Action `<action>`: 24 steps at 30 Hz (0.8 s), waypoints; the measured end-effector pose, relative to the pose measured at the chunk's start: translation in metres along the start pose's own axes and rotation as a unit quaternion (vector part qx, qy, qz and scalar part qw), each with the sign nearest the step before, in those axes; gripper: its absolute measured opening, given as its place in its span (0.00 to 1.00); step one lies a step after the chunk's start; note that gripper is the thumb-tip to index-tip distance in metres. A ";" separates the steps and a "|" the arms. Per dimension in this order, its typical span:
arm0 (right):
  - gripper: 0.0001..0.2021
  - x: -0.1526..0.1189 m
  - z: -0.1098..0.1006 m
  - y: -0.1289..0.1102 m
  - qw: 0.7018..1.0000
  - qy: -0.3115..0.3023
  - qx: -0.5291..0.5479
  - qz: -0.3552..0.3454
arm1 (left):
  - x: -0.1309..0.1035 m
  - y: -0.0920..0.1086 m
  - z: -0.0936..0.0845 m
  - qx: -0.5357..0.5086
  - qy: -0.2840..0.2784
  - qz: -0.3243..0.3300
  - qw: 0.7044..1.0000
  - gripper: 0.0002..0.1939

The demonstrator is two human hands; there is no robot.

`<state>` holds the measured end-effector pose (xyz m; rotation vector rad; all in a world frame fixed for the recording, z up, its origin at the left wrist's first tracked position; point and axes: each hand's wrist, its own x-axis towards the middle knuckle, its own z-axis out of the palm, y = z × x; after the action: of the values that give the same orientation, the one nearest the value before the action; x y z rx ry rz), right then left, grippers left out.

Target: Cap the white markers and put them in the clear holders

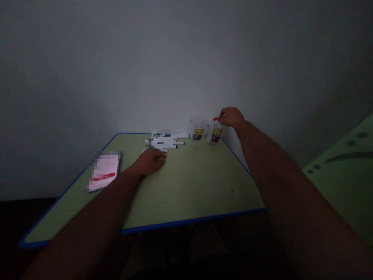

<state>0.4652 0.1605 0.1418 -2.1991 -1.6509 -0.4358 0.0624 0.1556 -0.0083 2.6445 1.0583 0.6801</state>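
My right hand (232,116) is at the top of a clear plastic case (216,136) with a yellow, blue and red label. Its fingers are closed at the coloured ends of the white markers standing in that case, apparently pinching one marker. Just left of it stands a second clear case (198,132) with the same kind of label. Resting on the table, my left hand (150,161) has its fingers loosely apart and looks to hold nothing. Right beyond it lies a loose pile of several white markers (163,142), some with green or dark ends.
The pale green table (189,186) has a blue edge and stands against a grey wall (175,70). A flat pinkish-white object (105,169), partly blurred out, lies at the left. A small dark mark (232,190) shows near the right front. A green panel (346,175) is at far right.
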 end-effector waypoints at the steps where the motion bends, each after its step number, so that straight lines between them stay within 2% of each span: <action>1: 0.09 0.000 -0.001 0.000 1.000 0.000 0.002 0.002 | 0.000 0.000 0.000 -0.002 0.001 0.000 1.000 0.17; 14: 0.10 -0.001 -0.002 0.000 0.999 0.013 0.031 0.028 | 0.000 0.001 -0.001 0.006 -0.005 0.009 1.000 0.19; 20: 0.09 -0.006 -0.008 -0.004 0.996 0.071 0.046 0.016 | 0.001 0.002 -0.002 0.001 -0.006 -0.002 1.000 0.18; 24: 0.08 -0.015 -0.012 -0.019 0.990 0.113 0.079 0.009 | 0.001 0.002 -0.001 0.001 -0.001 -0.001 1.000 0.19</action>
<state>0.4421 0.1467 0.1473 -1.9694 -1.4905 -0.5109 0.0639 0.1554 -0.0066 2.6450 1.0599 0.6758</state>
